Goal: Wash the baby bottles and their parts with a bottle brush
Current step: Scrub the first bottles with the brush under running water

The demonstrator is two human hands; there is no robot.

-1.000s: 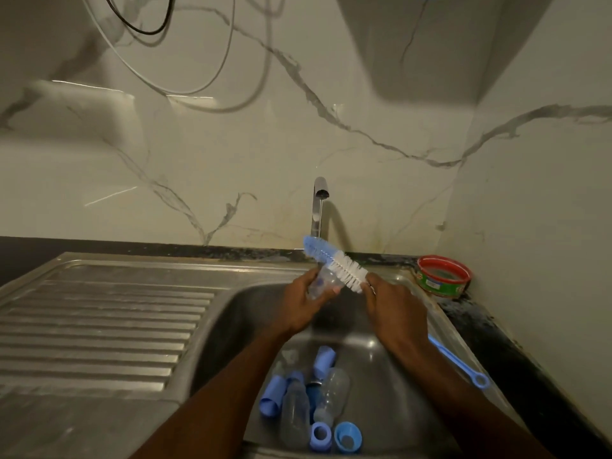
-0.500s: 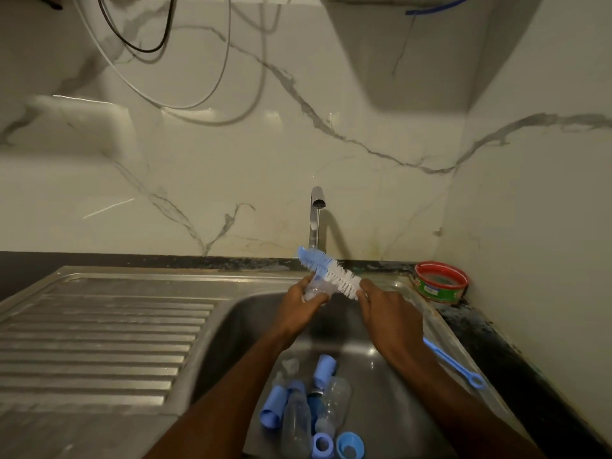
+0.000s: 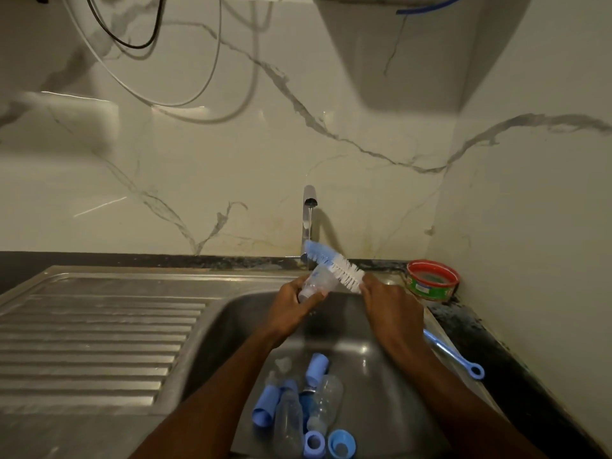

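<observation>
The drainboard [image 3: 99,332], a ribbed steel surface, occupies the left of the view and joins the sink [image 3: 238,313] at its right edge. Above the far end of the sink, the left hand [image 3: 294,306] holds a clear bottle [image 3: 316,283]: the fingers curl round its far side and the thumb lies along its near side, with the open mouth tilted up and to the right. The tap [image 3: 308,223] stands on the rear rim directly behind the bottle, and a thin stream of water runs from its spout. The brush [image 3: 334,265] lies across the bottle mouth, its blue tip pointing up-left under the stream and its white bristles touching the rim of the bottle. The right hand [image 3: 390,309] grips the brush just below the bristles, fingers closed round the stem; the blue handle emerges behind the wrist and ends in a loop [image 3: 477,371] over the right rim of the sink. On the sink floor, near the front, lie two further clear bottles [image 3: 326,405], blue caps [image 3: 265,409] and blue rings [image 3: 341,443], grouped and touching one another. A red and green tub [image 3: 432,279] stands on the dark counter [image 3: 496,352] in the right rear corner, against the wall.
</observation>
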